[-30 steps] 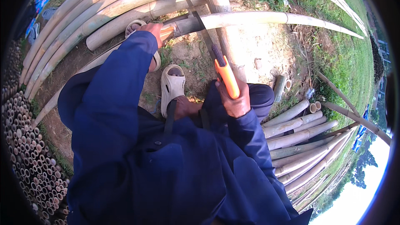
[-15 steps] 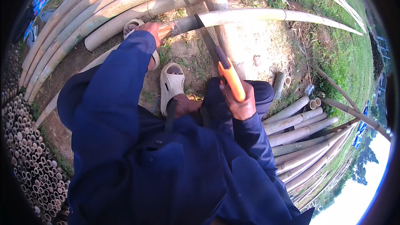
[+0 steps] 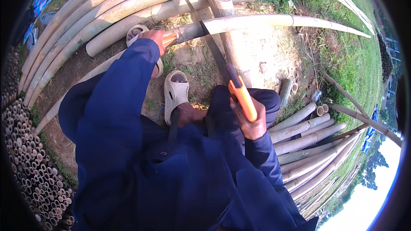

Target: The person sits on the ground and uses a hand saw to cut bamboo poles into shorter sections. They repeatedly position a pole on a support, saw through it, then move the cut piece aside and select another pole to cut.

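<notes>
My right hand (image 3: 252, 119) is closed round the orange handle of a hand saw (image 3: 243, 101). The saw's long dark blade slants up and left from the handle and crosses a bamboo pole (image 3: 252, 22), touching it beside a dark stretch. At the far left, my left hand (image 3: 155, 39) is wrapped over the same pole, on the left side of the blade. A light orange-brown patch shows on the pole just by its fingers. Under the pole lies a thick bamboo log (image 3: 229, 42) with a hollowed end.
Bamboo poles (image 3: 102, 21) lie side by side at the far left, and more poles (image 3: 308, 132) at the right. Stacked cut tubes (image 3: 38, 171) fill the lower left. My sandalled foot (image 3: 176, 90) stands below the pole. Two short pieces (image 3: 286, 92) lie right of my knee.
My right hand has drawn the saw back toward me and slightly right, so the blade has slid along the pole. My left hand stays in place on the pole.
</notes>
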Demonstrator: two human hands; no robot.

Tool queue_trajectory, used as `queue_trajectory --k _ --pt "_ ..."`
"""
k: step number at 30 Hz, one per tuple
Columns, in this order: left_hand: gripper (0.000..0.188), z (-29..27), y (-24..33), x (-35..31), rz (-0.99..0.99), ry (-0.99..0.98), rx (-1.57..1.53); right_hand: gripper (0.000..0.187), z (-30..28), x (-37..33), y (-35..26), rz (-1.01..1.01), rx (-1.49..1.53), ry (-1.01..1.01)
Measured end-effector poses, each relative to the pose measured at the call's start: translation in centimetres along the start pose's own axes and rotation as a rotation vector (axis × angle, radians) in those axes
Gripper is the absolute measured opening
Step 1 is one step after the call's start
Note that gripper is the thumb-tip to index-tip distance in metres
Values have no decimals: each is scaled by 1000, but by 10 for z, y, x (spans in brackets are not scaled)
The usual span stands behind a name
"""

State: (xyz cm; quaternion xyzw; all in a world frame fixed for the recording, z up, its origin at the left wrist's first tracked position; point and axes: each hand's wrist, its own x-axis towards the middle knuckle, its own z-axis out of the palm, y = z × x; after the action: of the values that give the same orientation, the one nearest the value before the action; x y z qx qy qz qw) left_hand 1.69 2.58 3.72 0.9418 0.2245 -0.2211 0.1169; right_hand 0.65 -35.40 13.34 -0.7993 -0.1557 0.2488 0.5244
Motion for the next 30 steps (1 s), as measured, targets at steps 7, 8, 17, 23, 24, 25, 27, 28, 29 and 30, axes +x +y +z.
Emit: queue_trajectory --k 7,8,17,23,24,25,27,28,29,30 --pt "58 21 -9 17 70 -25 -173 24 -19 -65 -15 183 -120 21" --pt "59 52 -31 37 122 42 -307 20 -14 -52 -17 164 -120 11" --pt "65 55 -60 130 -23 -465 -703 25 -23 -40 -30 184 -102 -26" --pt "43 54 -66 149 115 -569 -330 29 -20 -47 -26 255 -98 -3" --pt "40 53 -81 144 102 -555 -300 29 -21 -46 -29 268 -94 -24" --pt "36 53 -97 138 90 -524 -270 29 -23 -43 -32 283 -92 -46" --pt "30 46 -116 134 94 -412 -219 30 -24 -41 -36 303 -66 -50" --pt "26 45 -128 126 92 -326 -210 30 -25 -40 -38 306 -48 -54" --pt "24 42 -131 121 99 -227 -208 30 -27 -40 -39 317 -35 -46" --pt "22 38 -134 116 106 -128 -205 30 -29 -42 -30 254 -93 -41"
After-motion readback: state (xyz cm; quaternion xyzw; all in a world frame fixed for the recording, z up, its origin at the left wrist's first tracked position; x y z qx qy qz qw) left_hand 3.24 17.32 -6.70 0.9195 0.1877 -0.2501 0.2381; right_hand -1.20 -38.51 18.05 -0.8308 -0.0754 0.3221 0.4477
